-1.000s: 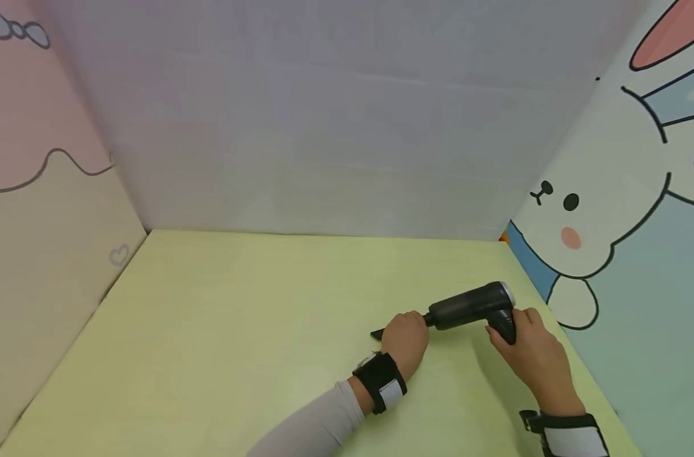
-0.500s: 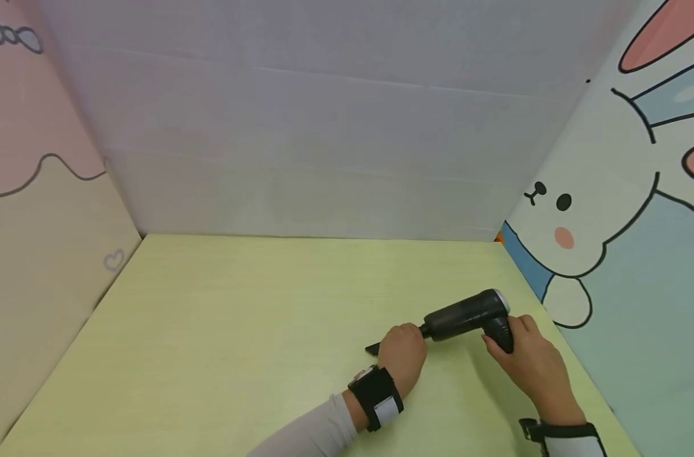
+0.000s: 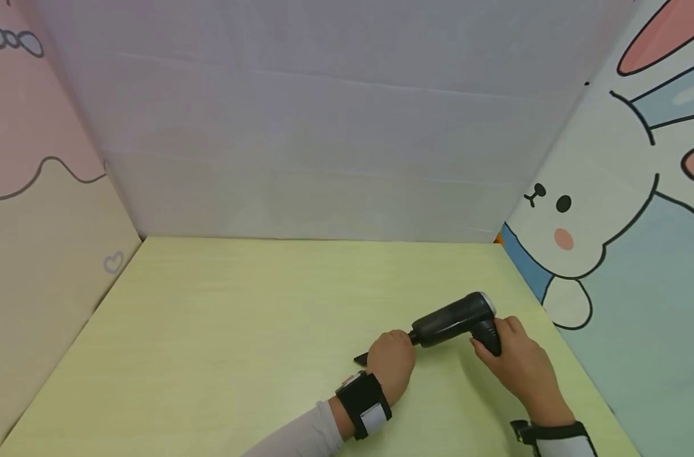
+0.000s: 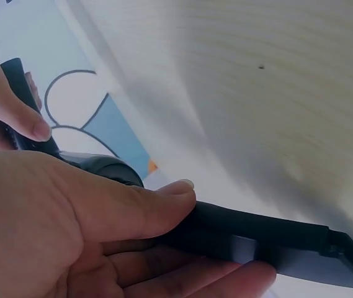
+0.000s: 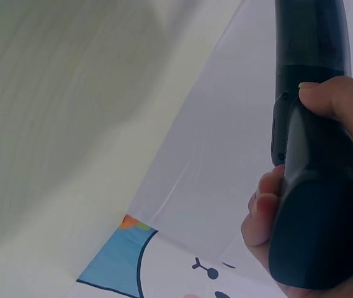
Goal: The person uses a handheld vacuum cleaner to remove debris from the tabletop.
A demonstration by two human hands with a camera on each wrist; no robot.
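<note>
A black handheld vacuum cleaner (image 3: 451, 322) with a grey-silver rear end is held at a tilt above the table's right half. My right hand (image 3: 524, 368) grips its handle, with the thumb on the body's side in the right wrist view. My left hand (image 3: 391, 365) grips the long flat crevice nozzle (image 4: 275, 236) at the front, thumb on one side and fingers on the other. The nozzle's slanted tip (image 3: 360, 360) sticks out past the left hand on the left. In the head view the left fingers hide the nozzle's middle.
The pale yellow-green table (image 3: 238, 317) stretches out under both hands. A plain white wall panel (image 3: 312, 139) stands at its back. A pink and cream panel (image 3: 49, 254) borders the left side, and a panel with a cartoon rabbit (image 3: 604, 190) borders the right.
Both hands have shifted slightly left and nearer to me, carrying the vacuum cleaner with them. Their grips look the same. The head view has also shifted a little.
</note>
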